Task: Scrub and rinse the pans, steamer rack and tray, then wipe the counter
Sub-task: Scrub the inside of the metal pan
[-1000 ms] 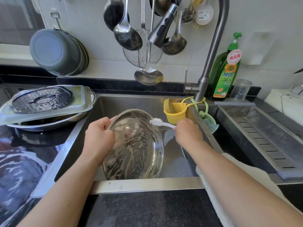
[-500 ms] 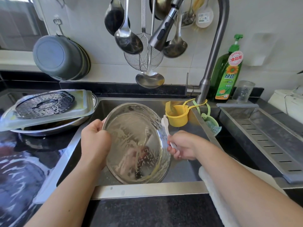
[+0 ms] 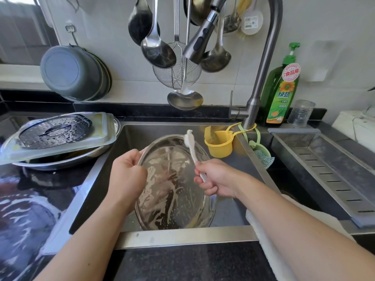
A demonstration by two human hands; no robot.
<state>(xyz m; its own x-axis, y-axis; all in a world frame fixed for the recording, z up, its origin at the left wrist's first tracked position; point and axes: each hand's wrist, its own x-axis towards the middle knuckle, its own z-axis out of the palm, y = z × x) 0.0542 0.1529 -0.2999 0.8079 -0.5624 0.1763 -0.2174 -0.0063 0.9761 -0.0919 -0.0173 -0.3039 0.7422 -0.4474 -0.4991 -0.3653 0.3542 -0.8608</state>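
A round steel pan (image 3: 174,191), streaked with soap foam, stands tilted on its edge inside the sink (image 3: 182,238). My left hand (image 3: 126,173) grips the pan's left rim. My right hand (image 3: 215,179) holds the handle of a white brush (image 3: 190,145), whose head touches the pan's upper rim. On the counter to the left, a round perforated steamer rack (image 3: 54,130) lies on a pale rectangular tray (image 3: 101,126), which rests on another steel pan (image 3: 60,161).
The faucet (image 3: 261,74) arches over the sink, its spray head among hanging ladles and a skimmer. A yellow cup (image 3: 220,145) hangs at the sink's back right. Green detergent bottle (image 3: 281,90), drain tray (image 3: 328,169) and white cloth (image 3: 269,236) are at right. The left counter is wet.
My right hand has swung the brush from the pan's right edge up to its upper rim. The pan stays tilted in my left hand's grip.
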